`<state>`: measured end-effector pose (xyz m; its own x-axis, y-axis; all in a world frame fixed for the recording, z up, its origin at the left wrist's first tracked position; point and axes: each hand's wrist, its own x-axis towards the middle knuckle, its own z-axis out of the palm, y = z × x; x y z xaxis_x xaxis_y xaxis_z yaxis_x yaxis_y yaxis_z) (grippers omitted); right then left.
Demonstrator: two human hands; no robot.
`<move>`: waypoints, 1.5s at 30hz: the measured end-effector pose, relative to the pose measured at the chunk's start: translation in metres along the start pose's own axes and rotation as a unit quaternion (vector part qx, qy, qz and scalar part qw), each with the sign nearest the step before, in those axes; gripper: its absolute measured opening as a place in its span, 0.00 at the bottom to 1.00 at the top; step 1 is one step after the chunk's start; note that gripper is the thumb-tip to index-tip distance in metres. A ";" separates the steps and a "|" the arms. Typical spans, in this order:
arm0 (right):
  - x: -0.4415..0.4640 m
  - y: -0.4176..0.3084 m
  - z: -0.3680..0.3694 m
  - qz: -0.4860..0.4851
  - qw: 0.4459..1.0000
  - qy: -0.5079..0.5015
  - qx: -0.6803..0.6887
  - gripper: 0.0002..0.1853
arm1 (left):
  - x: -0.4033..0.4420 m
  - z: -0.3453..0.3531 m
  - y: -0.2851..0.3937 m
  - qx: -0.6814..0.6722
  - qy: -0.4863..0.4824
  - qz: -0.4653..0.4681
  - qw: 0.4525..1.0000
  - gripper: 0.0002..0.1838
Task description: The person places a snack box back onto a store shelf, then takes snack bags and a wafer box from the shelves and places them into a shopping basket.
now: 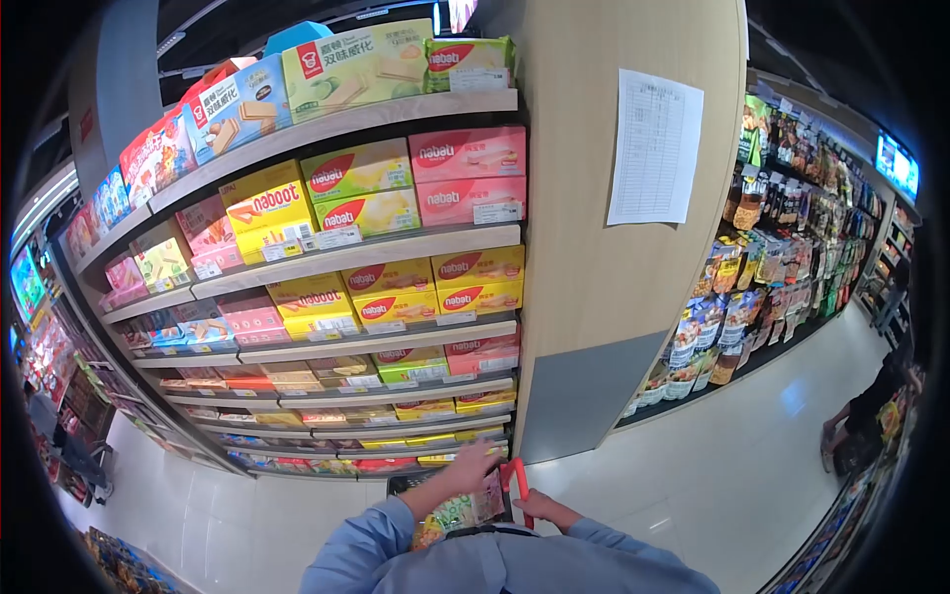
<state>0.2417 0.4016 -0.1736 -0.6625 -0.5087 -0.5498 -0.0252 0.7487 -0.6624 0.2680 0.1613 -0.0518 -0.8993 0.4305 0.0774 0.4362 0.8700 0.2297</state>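
My right hand [542,506] is closed around the red handle [517,479] of a dark shopping basket [400,484], low in the view. Over the basket, my left hand [473,468] reaches forward, slightly blurred, with fingers stretched out and nothing visible in them. It is nearest the basket and the lowest shelves; whether it touches anything I cannot tell. Inside the basket lie a green-and-white package [453,514] and a pinkish package [489,498], partly covered by my left arm. My blue sleeves hide part of the basket.
Ahead stands a shelf [376,238] stacked with wafer boxes [267,208]. A wooden pillar [584,267] with a posted paper sheet [655,148] adjoins it. Hanging snack bags [737,297] line the right wall. A person [871,406] is at far right, another [74,450] at left.
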 end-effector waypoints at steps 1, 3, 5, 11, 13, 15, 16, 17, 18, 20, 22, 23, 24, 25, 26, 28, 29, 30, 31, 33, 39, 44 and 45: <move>0.003 -0.001 -0.002 -0.011 0.998 0.046 -0.035 0.33 | 0.003 -0.015 -0.017 0.025 0.029 0.002 0.999 0.41; -0.002 -0.026 -0.020 -0.012 0.991 0.120 -0.065 0.34 | 0.015 -0.047 -0.046 0.050 0.085 -0.030 0.995 0.40; -0.002 -0.066 -0.050 -0.052 0.977 0.199 -0.061 0.33 | 0.035 -0.117 -0.057 0.084 0.108 -0.027 0.990 0.40; 0.029 -0.174 -0.141 -0.208 0.937 0.261 0.100 0.31 | 0.094 -0.244 -0.070 0.215 0.259 -0.010 0.942 0.36; 0.051 -0.195 -0.164 -0.261 0.915 0.203 0.233 0.29 | 0.116 -0.266 -0.077 0.251 0.297 -0.007 0.921 0.35; 0.022 -0.250 -0.196 -0.251 0.889 0.136 0.358 0.29 | 0.133 -0.284 -0.083 0.274 0.340 0.004 0.900 0.32; 0.019 -0.266 -0.208 -0.240 0.877 0.122 0.397 0.30 | 0.140 -0.292 -0.083 0.254 0.316 -0.030 0.914 0.31; 0.021 -0.277 -0.217 -0.247 0.867 0.125 0.415 0.30 | 0.144 -0.300 -0.081 0.234 0.290 -0.065 0.925 0.29; 0.023 -0.287 -0.224 -0.253 0.856 0.127 0.433 0.30 | 0.147 -0.305 -0.082 0.215 0.264 -0.101 0.935 0.28; 0.028 -0.300 -0.237 -0.266 0.829 0.117 0.478 0.30 | 0.159 -0.299 -0.099 0.225 0.278 -0.114 0.927 0.25; 0.033 -0.308 -0.246 -0.277 0.795 0.091 0.532 0.30 | 0.162 -0.300 -0.101 0.214 0.246 -0.147 0.934 0.25; 0.035 -0.310 -0.248 -0.280 0.784 0.084 0.548 0.30 | 0.163 -0.299 -0.102 0.213 0.247 -0.143 0.934 0.25; 0.040 -0.312 -0.249 -0.284 0.772 0.076 0.564 0.31 | 0.163 -0.299 -0.101 0.214 0.248 -0.139 0.935 0.25; 0.044 -0.314 -0.250 -0.288 0.760 0.067 0.579 0.31 | 0.163 -0.301 -0.101 0.215 0.249 -0.135 0.935 0.25; 0.048 -0.316 -0.251 -0.290 0.753 0.060 0.588 0.32 | 0.164 -0.302 -0.102 0.202 0.256 -0.127 0.937 0.25; 0.055 -0.318 -0.250 -0.291 0.740 0.045 0.604 0.32 | 0.160 -0.304 -0.099 0.174 0.268 -0.114 0.941 0.24; 0.059 -0.318 -0.249 -0.289 0.733 0.044 0.614 0.32 | 0.157 -0.305 -0.098 0.166 0.268 -0.101 0.944 0.24; 0.060 -0.319 -0.249 -0.287 0.727 0.043 0.623 0.32 | 0.154 -0.304 -0.099 0.157 0.270 -0.088 0.946 0.24; 0.061 -0.321 -0.248 -0.284 0.721 0.042 0.630 0.32 | 0.150 -0.304 -0.100 0.148 0.273 -0.075 0.948 0.24; 0.067 -0.321 -0.247 -0.294 0.718 0.022 0.630 0.31 | 0.142 -0.303 -0.100 0.185 0.276 -0.023 0.943 0.25; 0.053 -0.294 -0.231 -0.306 0.697 0.005 0.649 0.30 | 0.111 -0.300 -0.070 0.178 0.287 0.060 0.939 0.27; -0.020 -0.234 -0.186 -0.362 0.747 0.116 0.545 0.32 | 0.025 -0.279 -0.021 0.006 0.218 0.009 0.976 0.27; -0.022 -0.214 -0.171 -0.349 0.780 0.082 0.513 0.31 | 0.007 -0.270 -0.015 -0.049 0.184 -0.011 0.982 0.28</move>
<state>0.1334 0.3256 0.0673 -0.8448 -0.5151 0.1447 0.1331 -0.4643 -0.8756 0.2467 0.0862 0.2067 -0.8666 0.2811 0.4123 0.4284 0.8429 0.3256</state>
